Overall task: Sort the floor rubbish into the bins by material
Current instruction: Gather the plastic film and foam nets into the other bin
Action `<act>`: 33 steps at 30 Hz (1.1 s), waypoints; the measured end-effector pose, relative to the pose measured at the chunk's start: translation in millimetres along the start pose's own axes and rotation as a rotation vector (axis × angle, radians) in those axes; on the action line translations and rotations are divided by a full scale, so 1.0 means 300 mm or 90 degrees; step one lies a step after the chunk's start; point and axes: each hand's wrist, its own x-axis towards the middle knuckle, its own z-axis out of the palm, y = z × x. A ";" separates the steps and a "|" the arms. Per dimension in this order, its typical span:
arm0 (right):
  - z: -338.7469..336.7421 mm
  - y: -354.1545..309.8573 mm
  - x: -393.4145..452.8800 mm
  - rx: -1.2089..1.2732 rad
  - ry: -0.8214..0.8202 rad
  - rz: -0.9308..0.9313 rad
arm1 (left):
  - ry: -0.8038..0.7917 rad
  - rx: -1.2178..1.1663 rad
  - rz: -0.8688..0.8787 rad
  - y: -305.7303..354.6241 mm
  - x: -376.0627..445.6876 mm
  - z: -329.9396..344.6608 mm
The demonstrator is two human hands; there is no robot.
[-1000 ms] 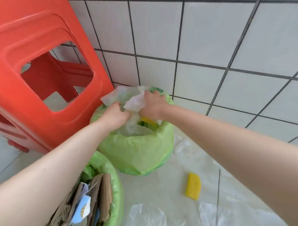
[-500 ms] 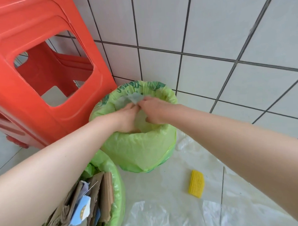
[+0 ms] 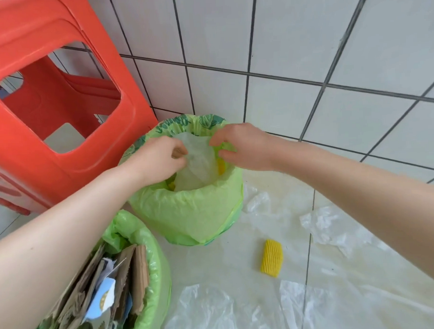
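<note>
White glazed wall tiles (image 3: 292, 38) with dark grout lines, meeting pale floor tiles (image 3: 6, 221) below. Orange-red plastic stool (image 3: 61, 96), square cut-out in its side, standing against the wall. Even, bright lighting; soft shadows only.

1. Near bin (image 3: 151, 284) cut off by bottom edge; left forearm hides its left side.
2. Red stool (image 3: 61, 101) cropped at top and left.
3. Left hand (image 3: 159, 159) fingertips hidden; contact with plastic film (image 3: 198, 162) unclear.
</note>
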 end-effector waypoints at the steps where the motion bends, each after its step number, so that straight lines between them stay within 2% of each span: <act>1: -0.004 0.009 -0.049 0.024 0.034 0.002 | 0.035 -0.017 0.003 0.021 -0.026 -0.003; 4: 0.012 0.036 -0.203 0.121 0.115 0.039 | 0.120 -0.057 0.009 0.110 -0.122 0.004; 7: 0.074 0.065 -0.350 0.200 0.146 0.086 | 0.128 -0.151 0.005 0.202 -0.227 0.038; 12: 0.230 0.135 -0.507 0.194 0.075 0.142 | 0.154 -0.305 -0.007 0.362 -0.289 0.199; 16: 0.313 0.203 -0.561 0.175 0.019 0.200 | 0.069 -0.331 -0.029 0.429 -0.244 0.442; 20: 0.406 0.240 -0.605 0.053 -0.095 0.251 | -0.082 -0.159 -0.035 0.418 -0.130 0.660; 23: 0.510 0.208 -0.641 -0.121 -0.179 0.154 | -0.144 0.010 0.001 0.400 -0.046 0.737; 26: 0.590 0.199 -0.643 -0.156 -0.204 0.064 | -0.162 0.178 0.046 0.367 0.016 0.775; 29: 0.636 0.215 -0.637 -0.190 -0.173 0.015 | -0.180 0.257 0.067 0.325 0.059 0.805; 33: 0.684 0.254 -0.658 -0.273 -0.118 -0.007 | -0.209 0.237 0.031 0.276 0.103 0.837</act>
